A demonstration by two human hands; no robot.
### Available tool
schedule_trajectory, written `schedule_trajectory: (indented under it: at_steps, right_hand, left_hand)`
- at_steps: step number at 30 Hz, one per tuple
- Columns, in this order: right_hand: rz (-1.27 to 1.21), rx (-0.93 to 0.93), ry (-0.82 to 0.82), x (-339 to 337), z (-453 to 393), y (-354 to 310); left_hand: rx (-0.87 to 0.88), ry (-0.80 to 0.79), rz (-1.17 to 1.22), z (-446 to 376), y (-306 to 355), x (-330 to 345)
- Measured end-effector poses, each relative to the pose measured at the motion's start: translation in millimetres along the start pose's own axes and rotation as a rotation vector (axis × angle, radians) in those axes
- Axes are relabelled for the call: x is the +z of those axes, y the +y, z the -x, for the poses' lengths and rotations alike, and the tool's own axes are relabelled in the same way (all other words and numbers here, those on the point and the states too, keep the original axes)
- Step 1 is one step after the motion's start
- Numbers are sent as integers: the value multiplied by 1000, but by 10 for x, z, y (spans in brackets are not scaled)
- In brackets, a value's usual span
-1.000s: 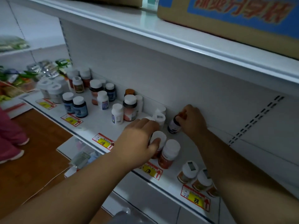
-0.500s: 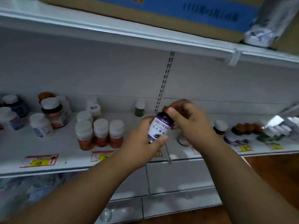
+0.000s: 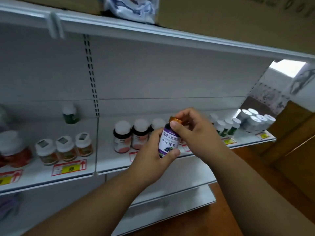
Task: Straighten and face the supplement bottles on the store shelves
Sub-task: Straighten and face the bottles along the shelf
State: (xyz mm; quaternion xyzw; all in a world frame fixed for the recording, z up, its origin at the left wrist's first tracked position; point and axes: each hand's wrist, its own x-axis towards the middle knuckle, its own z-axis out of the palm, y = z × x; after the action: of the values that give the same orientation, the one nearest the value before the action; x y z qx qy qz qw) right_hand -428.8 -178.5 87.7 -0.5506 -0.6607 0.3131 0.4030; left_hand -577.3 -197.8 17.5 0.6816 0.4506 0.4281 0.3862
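White store shelf [image 3: 119, 165] with a grey back panel, wood floor below right. Left hand [image 3: 153, 160] wraps the lower body of a purple-label bottle [image 3: 168, 142], held upright in the air in front of the shelf edge, label facing the camera. Right hand [image 3: 196, 132] pinches its orange cap [image 3: 176, 120] from above, thumb on the neck. Behind the hands: three dark bottles [image 3: 122, 137] in a row. Left: three amber bottles [image 3: 66, 149] above a price tag [image 3: 69, 167]; a green bottle [image 3: 69, 114] sits alone at the back. Right: green-label bottles [image 3: 226, 127], then white tubs [image 3: 255, 120].

The held bottle [image 3: 168, 142] has a white-and-purple label reading 蓝莓叶黄素 — 压片糖果 — shelf price tags [image 3: 69, 167] too blurred.
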Motion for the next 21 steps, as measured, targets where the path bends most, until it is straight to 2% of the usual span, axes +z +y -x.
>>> schedule_trajectory:
  at_steps: [2,4,6,8,11,14,21]
  right_hand:
    - [18,-11,9,-246,-115,137]
    - [46,-23,42,-430,-265,236]
    - [62,-29,95,-569,-460,317]
    - [71,-50,129,-655,-676,398]
    - [154,-91,135,-706,-944,533]
    - [183,-102,98,-734,-1170,668]
    - [268,-139,-133,-808,-1632,1019]
  left_hand:
    - [-9,28,16,-152,25,247]
    - [-43,133,-37,-278,-39,404]
    - [-61,263,-152,-384,-137,492]
    - [20,312,-315,-511,-215,522]
    - [192,140,-556,-775,-300,578]
    - [264,23,-700,-1015,-349,732]
    - [258,68,-860,-1168,-525,945]
